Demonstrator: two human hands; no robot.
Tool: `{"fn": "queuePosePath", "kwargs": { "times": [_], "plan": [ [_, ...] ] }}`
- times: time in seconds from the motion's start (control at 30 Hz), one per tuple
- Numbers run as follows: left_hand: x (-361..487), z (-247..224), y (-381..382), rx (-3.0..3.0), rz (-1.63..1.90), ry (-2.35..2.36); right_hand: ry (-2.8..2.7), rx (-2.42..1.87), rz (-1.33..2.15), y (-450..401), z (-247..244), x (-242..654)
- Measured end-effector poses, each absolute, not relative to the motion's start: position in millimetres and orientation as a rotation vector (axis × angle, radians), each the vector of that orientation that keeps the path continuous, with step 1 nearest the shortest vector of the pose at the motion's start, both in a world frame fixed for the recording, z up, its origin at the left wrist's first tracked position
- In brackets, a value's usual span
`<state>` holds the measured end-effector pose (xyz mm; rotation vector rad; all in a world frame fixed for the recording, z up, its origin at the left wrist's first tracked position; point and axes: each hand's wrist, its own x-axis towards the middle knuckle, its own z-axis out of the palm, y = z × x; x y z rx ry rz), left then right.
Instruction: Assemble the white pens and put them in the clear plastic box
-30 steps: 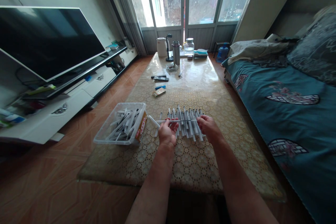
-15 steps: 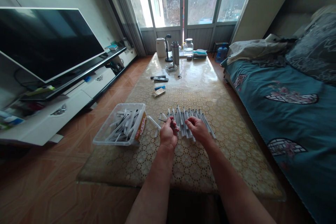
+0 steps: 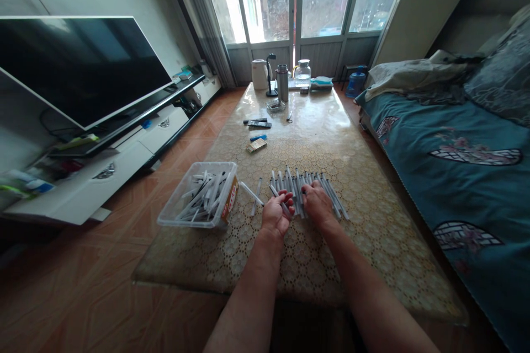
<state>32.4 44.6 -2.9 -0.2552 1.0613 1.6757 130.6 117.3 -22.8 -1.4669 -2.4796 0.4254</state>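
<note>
- Right of the plastic box (image 3: 165, 212), the left hand (image 3: 278, 213) curls its fingers around a pen (image 3: 274, 190); loose pens (image 3: 250, 193) lie between.
- Farther right, the right hand (image 3: 318, 204) bends over the pen row (image 3: 337, 199), grip unclear.
- Beyond: small carton (image 3: 256, 145), remote control (image 3: 259, 124).

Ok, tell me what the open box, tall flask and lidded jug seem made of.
Open box: clear, smooth plastic, judging by its see-through walls and moulded rim.
Tall flask: probably metal, from its grey sheen.
Lidded jug: glossy and see-through; glass or clear plastic, can't tell which.
</note>
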Motion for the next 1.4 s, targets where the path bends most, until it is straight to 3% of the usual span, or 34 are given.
{"fn": "queuePosePath", "kwargs": {
  "times": [0.13,0.3,0.47,0.7,0.87,1.17,1.4],
  "plan": [
    [34,-6,44,-0.28,1.65,1.015,-2.371,-1.404,0.542,122,-22,135],
    [40,-8,48,-0.251,1.569,0.859,-2.239,-0.984,0.913,114,-6,135],
    [46,-5,53,-0.273,1.61,0.773,-2.259,-0.745,1.069,98,6,134],
    [45,-5,48,-0.362,1.631,0.734,-1.908,-0.744,1.527,103,13,140],
    [38,19,30,-0.248,1.654,0.844,-1.771,-0.815,1.499,112,14,145],
    [-72,88,-27,0.3,1.978,1.62,-1.739,-0.94,1.471,123,4,155],
    [-142,86,-46,0.487,1.577,2.502,-1.851,-0.988,1.32,122,4,158]
  ]
}}
